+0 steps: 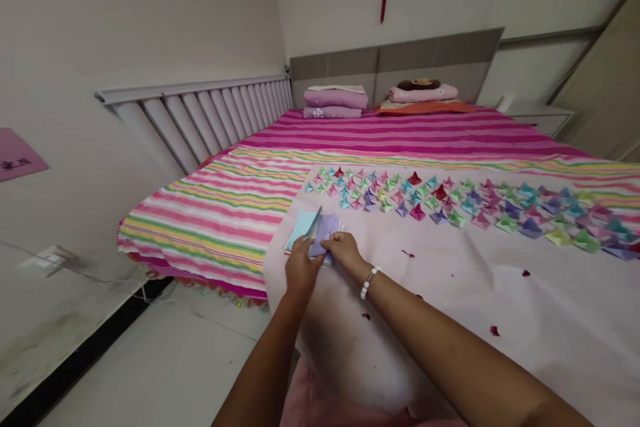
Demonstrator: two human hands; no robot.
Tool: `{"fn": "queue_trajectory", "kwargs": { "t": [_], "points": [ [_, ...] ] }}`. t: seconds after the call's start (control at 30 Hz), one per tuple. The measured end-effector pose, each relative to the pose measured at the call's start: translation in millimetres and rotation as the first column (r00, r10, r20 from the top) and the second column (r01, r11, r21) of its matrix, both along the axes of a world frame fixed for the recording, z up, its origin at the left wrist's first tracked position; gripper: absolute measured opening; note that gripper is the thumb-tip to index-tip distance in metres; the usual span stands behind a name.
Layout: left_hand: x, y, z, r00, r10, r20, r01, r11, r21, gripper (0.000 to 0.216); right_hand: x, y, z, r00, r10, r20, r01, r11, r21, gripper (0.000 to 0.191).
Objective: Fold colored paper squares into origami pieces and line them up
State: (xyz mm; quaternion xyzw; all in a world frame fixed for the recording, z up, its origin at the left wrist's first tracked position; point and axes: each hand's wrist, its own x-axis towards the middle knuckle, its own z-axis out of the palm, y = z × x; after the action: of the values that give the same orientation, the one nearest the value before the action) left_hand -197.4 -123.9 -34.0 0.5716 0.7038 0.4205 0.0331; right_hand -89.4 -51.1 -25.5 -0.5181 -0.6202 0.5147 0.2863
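Both my hands reach to a small stack of coloured paper squares (pixel 303 225) lying at the near left corner of a pale pink cloth (pixel 500 280) spread on the bed. My left hand (pixel 301 269) pinches the edge of the top purple sheet (pixel 326 227), which is lifted and bent. My right hand (pixel 343 249), a bead bracelet on its wrist, rests closed on the same sheet beside it. A light blue sheet shows underneath.
Several rows of small folded paper shapes (pixel 450 203) in many colours lie on the cloth beyond my hands. The striped bedspread (pixel 225 213) covers the bed; folded blankets (pixel 334 103) and a pillow (pixel 425 93) sit at the headboard. A radiator (pixel 210 113) lines the left wall.
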Motion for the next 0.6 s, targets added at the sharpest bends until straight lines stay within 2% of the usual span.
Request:
{"fn": "queue_trajectory", "kwargs": {
  "t": [0.33,0.5,0.6],
  "points": [
    [2,-10,13.5,0.987,0.139,-0.084,-0.142,0.989,-0.038,0.051,2,-6,-2.5,0.958,-0.084,-0.275,0.080,0.996,-0.026,0.032],
    [-9,-10,21.9,0.969,0.183,-0.167,-0.182,0.983,0.025,0.048,4,-8,-2.2,0.902,-0.155,-0.403,0.153,0.987,-0.038,0.029],
    [-14,-9,23.1,0.961,0.176,-0.213,-0.171,0.984,0.041,0.045,9,-9,2.7,0.851,-0.212,-0.480,0.222,0.974,-0.037,0.018]
  ]
}}
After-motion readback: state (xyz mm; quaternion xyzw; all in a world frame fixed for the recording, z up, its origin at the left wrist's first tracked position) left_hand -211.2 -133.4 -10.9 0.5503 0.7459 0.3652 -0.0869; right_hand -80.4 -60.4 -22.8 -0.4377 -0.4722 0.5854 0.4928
